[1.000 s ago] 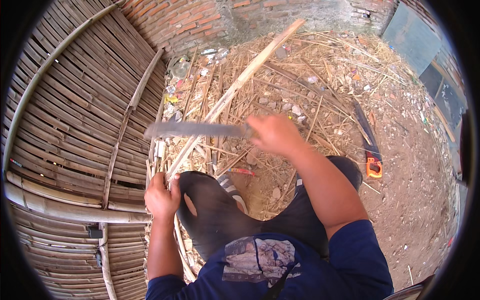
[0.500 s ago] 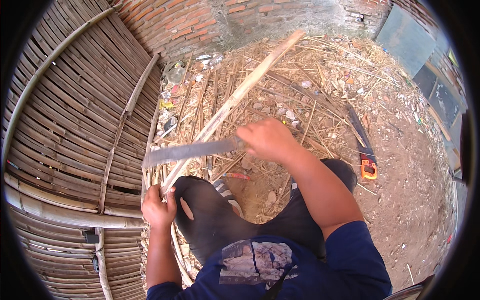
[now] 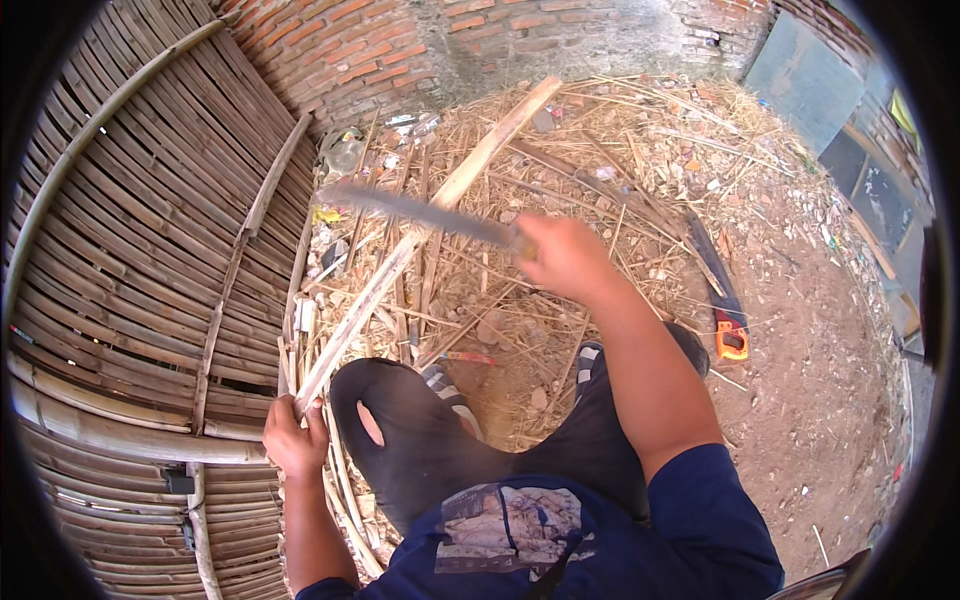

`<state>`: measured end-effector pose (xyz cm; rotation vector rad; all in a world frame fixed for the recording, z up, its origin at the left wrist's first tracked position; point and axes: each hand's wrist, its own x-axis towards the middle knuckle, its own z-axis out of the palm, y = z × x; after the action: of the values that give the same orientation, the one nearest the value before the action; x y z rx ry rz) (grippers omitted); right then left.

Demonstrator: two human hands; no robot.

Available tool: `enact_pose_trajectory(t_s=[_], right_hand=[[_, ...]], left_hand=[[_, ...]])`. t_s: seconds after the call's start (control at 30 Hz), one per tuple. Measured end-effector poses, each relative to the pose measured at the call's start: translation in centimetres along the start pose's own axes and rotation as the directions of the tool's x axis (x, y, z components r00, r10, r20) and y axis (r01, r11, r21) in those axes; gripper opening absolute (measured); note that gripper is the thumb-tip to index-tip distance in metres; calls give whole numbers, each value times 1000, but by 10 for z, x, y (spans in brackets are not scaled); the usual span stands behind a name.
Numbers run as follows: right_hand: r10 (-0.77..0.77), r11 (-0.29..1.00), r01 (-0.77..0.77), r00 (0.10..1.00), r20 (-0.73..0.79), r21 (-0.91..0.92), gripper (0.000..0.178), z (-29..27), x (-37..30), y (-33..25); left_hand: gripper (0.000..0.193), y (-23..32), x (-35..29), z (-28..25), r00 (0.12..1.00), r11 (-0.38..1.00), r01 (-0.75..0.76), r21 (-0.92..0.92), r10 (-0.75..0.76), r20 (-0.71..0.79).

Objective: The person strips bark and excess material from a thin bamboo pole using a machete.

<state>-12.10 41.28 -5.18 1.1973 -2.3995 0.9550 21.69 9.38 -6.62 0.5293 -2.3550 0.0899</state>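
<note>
A long, pale wooden strip (image 3: pixel 374 290) slants from beside my left knee up toward the brick wall. My left hand (image 3: pixel 296 437) is closed round its near end. In my right hand (image 3: pixel 565 258) is the handle of a machete (image 3: pixel 430 212), its long grey blade pointing left and crossing the strip around the middle. The blade is slightly smeared by motion, and I cannot tell whether it touches the wood. Fingers of the right hand wrap the handle and hide most of it.
A slatted bamboo wall (image 3: pixel 130 290) rises close on my left. Straw, splinters and sticks litter the ground ahead. A handsaw (image 3: pixel 733 340) with an orange handle lies to the right on bare soil. Behind stand a brick wall (image 3: pixel 540 40) and a grey panel (image 3: pixel 803 83).
The machete and my right hand have moved up and to the right, further along the strip. My left hand has drawn the strip's near end down and slightly left.
</note>
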Motion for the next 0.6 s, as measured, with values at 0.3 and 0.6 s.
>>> enact_pose_trajectory(t_s=[0.3,0.6], right_hand=[[108,992,-111,992,60,57,20,-10,9,13],[-21,999,25,992,125,-30,21,-6,-1,-10]], left_hand=[[39,-54,-12,-24,988,978,-137,160,147,-54],[35,-61,-30,-19,989,971,-121,204,136,-60]])
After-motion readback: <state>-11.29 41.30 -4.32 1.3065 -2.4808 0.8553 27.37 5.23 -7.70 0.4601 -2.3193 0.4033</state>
